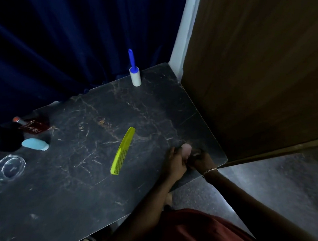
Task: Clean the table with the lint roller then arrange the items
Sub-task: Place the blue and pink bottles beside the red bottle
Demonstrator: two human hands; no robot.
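- Lint roller [135, 77] stands upright at the far edge of the table [64, 199].
- Comb [123, 151] lies mid-table, in front of it.
- Glass dish [9, 167] sits at the left edge, well apart from the comb.

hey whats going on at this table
A person has both hands together near the right edge of the table. The left hand grips a small pinkish thing; the right hand is against it, its grip unclear. The lint roller stands upright at the far edge, untouched. A comb lies mid-table.
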